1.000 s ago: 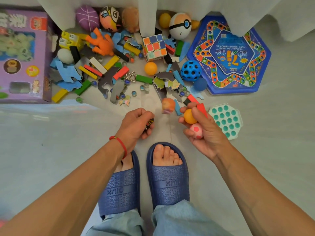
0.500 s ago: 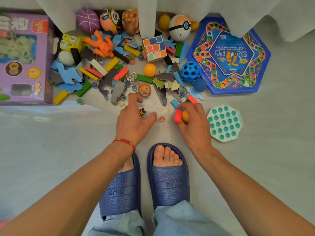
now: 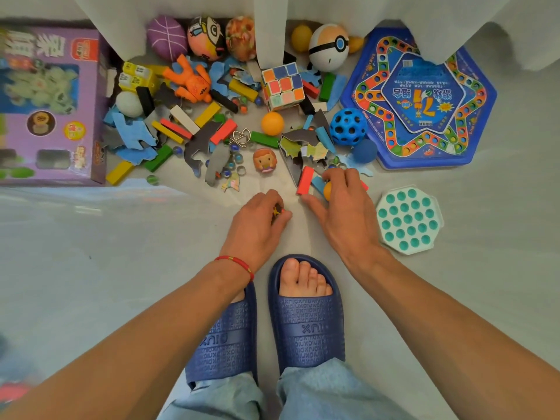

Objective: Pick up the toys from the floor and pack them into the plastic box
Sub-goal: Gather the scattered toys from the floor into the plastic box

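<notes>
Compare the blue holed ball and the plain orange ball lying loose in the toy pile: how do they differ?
The blue holed ball is pitted with round holes; the orange ball is smooth. The blue holed ball looks larger than the orange ball. The blue holed ball lies against the blue game board; the orange ball lies nearer the puzzle cube. Both are round, on the floor, and untouched by either hand.
</notes>
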The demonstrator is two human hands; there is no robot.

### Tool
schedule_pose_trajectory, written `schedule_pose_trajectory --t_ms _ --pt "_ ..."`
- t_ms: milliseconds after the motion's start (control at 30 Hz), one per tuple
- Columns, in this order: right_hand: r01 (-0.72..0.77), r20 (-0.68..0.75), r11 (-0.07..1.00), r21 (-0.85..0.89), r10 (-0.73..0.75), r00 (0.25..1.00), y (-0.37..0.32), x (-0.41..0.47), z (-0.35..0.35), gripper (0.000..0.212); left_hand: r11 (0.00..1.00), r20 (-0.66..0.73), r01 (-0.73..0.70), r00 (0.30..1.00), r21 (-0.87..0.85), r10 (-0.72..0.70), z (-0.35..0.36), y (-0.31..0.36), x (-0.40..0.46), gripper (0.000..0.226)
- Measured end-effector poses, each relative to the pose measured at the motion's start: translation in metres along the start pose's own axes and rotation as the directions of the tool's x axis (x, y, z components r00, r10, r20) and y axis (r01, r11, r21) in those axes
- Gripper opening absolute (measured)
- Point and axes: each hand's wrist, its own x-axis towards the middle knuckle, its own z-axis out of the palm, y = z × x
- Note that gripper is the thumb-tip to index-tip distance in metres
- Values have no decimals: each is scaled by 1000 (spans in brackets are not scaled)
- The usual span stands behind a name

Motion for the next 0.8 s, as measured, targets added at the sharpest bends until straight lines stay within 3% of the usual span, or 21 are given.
schedule_pose_trajectory --t_ms 67,167,300,367,400,433,467,533,600,667,800 --pt "-3 8 1000 -22 4 1000 -3 3 1 46 979 -69 150 985 -135 -160 -6 2 -3 15" --pt "-26 42 997 -72 30 999 -3 3 0 40 851 -21 365 915 -378 -402 -10 2 -2 12" --pt "-62 45 994 -89 66 997 0 -4 -4 28 515 139 490 805 -703 -576 -17 9 8 9" --pt "-203 30 974 102 201 979 -2 -7 -10 26 279 271 503 765 -818 -584 -25 15 11 10" --pt "-303 68 910 282 296 953 -6 -7 -15 25 140 355 506 750 -851 -558 -31 18 10 11" --pt "-425 175 761 491 392 903 -12 -7 -23 24 0 437 509 739 -861 -513 -35 20 9 10" --pt "-549 346 523 652 438 830 -20 -8 -32 23 -124 508 514 728 -849 -461 -40 22 6 10" --pt "-680 625 96 727 317 713 -34 -13 -51 20 -259 583 523 712 -812 -391 -54 28 -4 17" --pt "-722 720 -61 690 162 675 -48 -20 -69 18 -282 575 501 719 -818 -391 -73 36 -18 28" --pt "-748 748 -18 663 65 661 -68 -25 -88 21 -277 528 450 734 -849 -427 -103 45 -38 31" --pt "-701 774 334 630 -186 606 -148 -30 -139 26 -222 324 240 779 -945 -537 -189 60 -98 26"
